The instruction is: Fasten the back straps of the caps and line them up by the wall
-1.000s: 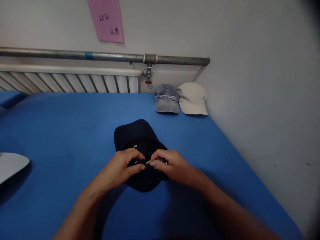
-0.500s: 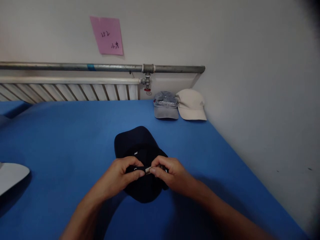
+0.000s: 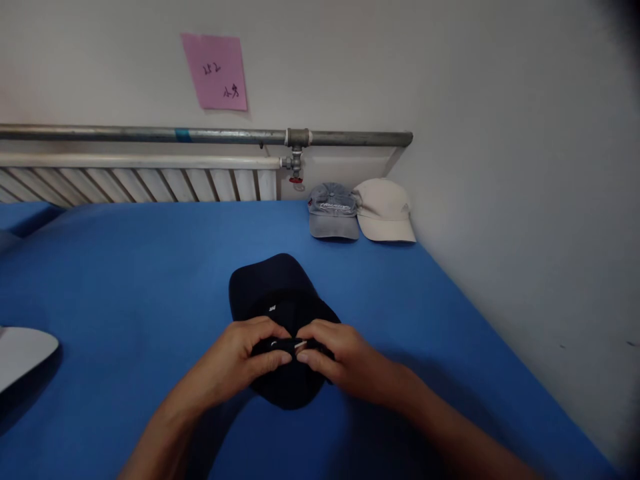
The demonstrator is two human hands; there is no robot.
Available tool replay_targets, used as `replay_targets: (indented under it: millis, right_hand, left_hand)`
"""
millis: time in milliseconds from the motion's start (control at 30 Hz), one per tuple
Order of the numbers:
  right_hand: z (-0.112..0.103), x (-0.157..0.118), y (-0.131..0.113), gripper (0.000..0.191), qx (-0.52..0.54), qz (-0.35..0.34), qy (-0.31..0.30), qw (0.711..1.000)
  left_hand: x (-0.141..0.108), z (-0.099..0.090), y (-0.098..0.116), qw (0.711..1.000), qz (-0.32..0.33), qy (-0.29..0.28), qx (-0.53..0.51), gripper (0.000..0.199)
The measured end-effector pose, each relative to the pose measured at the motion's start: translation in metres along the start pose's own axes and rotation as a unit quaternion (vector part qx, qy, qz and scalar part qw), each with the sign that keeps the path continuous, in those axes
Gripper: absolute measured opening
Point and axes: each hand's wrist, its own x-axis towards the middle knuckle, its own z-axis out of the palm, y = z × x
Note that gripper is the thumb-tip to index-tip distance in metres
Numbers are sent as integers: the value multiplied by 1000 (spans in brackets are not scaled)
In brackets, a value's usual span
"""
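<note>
A dark navy baseball cap (image 3: pixel 273 283) lies on the blue table, its brim pointing away from me and to the left. Across its back opening runs a dark strap (image 3: pixel 286 344) with a small pale metal-looking buckle (image 3: pixel 300 345). My left hand (image 3: pixel 247 353) pinches the strap's left part between thumb and fingers. From the other side, my right hand (image 3: pixel 340 350) is closed on the strap by the buckle, thumb below and fingers above. The fingertips of both hands are close together. My right fingers hide the strap's right end.
A grey-blue cap (image 3: pixel 333 212) and a beige cap (image 3: pixel 384 210) sit side by side at the back right of the blue table (image 3: pixel 125 280). Behind are a white radiator (image 3: pixel 200 185) and a pipe (image 3: pixel 350 139). A white board-like object (image 3: pixel 25 353) juts in at left.
My hands have shifted slightly down at the strap. My right fingers have turned, and less of the pale buckle shows between the hands. The navy cap stays nearly in place.
</note>
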Motion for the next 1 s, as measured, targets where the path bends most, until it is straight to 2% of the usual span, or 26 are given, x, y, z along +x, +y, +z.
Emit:
replay_targets:
  millis: [167, 300, 400, 733, 1000]
  right_hand:
    - [1, 1, 3, 12, 2, 26, -1, 1000]
    - [0, -1, 2, 19, -13, -12, -30, 999]
    - [1, -2, 1, 17, -15, -32, -46, 998]
    - [1, -1, 6, 18, 22, -53, -34, 998]
    - [7, -2, 0, 20, 23, -36, 9, 999]
  left_hand:
    - [0, 1, -2, 999, -10, 16, 37, 13]
    - [-1, 1, -5, 1000, 0, -11, 14, 15]
    - [-2, 0, -5, 999, -5, -39, -15, 15]
    - [0, 1, -7, 994, -17, -66, -86, 16]
    - [1, 1, -6, 994, -26, -61, -90, 17]
